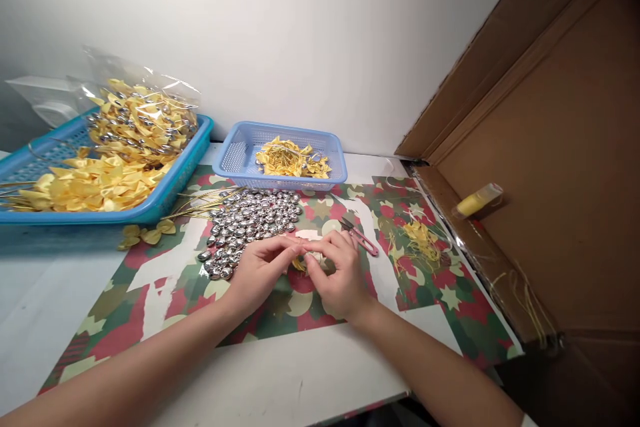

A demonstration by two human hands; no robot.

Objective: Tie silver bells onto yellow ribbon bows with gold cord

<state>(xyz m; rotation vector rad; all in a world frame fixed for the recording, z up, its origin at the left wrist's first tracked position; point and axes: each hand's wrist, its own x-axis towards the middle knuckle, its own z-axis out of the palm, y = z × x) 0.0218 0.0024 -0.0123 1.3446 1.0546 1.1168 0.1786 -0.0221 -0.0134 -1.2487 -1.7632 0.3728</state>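
My left hand (261, 272) and my right hand (341, 275) meet over the patterned sheet, fingertips pinched together. A small yellow ribbon bow (299, 264) shows just under the fingertips, mostly hidden by them; its exact shape cannot be made out. Left of and behind my left hand spreads a pile of shiny silver bells (253, 217). Pink-handled thread snips (363, 238) lie beside my right hand, their blades pointing away to the left.
A blue basket (145, 215) at the left holds yellow bows and a clear bag (143, 107) of bows with bells. Behind the bells stands a smaller blue basket (235, 177) of bows. Yellow thread scraps (423, 240) lie right, near a cardboard wall (545, 147) bearing a yellow tube (477, 201).
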